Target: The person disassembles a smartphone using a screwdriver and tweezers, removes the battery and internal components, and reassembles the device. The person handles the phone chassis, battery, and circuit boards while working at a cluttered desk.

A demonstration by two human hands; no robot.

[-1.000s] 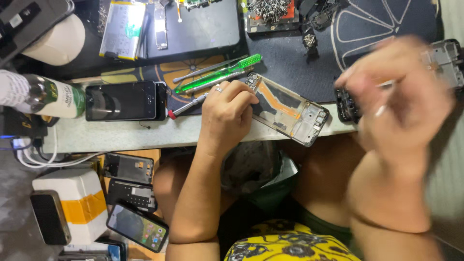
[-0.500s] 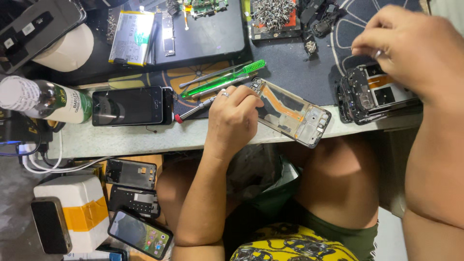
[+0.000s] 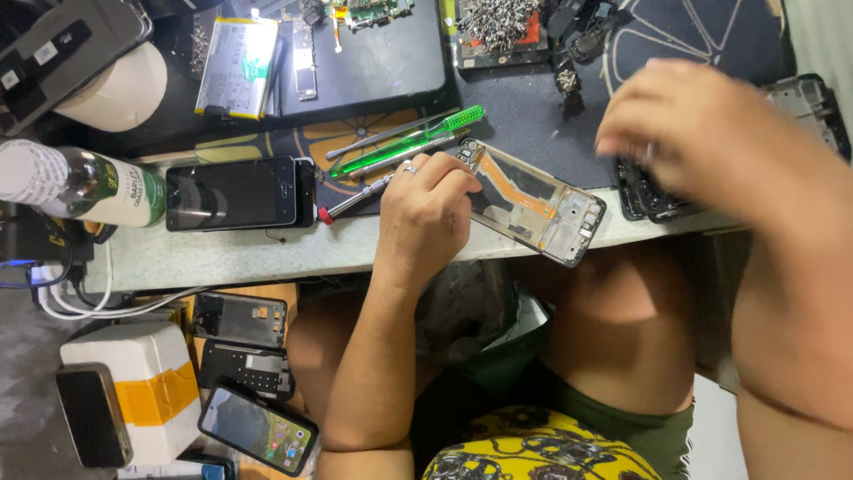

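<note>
Left hand (image 3: 426, 209): fingers curled, pinching the left edge of the open phone frame (image 3: 533, 203), which lies tilted at the bench's front edge. A red-tipped screwdriver (image 3: 355, 200) runs under the knuckles; whether gripped, cannot tell

Right hand (image 3: 702, 133): blurred, fingers bunched downward over a stack of dark phone shells (image 3: 644, 197); pinch or mere touch, cannot tell

Change: half a second ago this hand sat farther right on the shells; now it is shifted left toward the frame. Left hand unmoved. Judged: picking from the stack

Containers: tray (image 3: 498, 27) at the bench's back, heaped with small screws. White box (image 3: 142, 391) on the floor, shut
</note>
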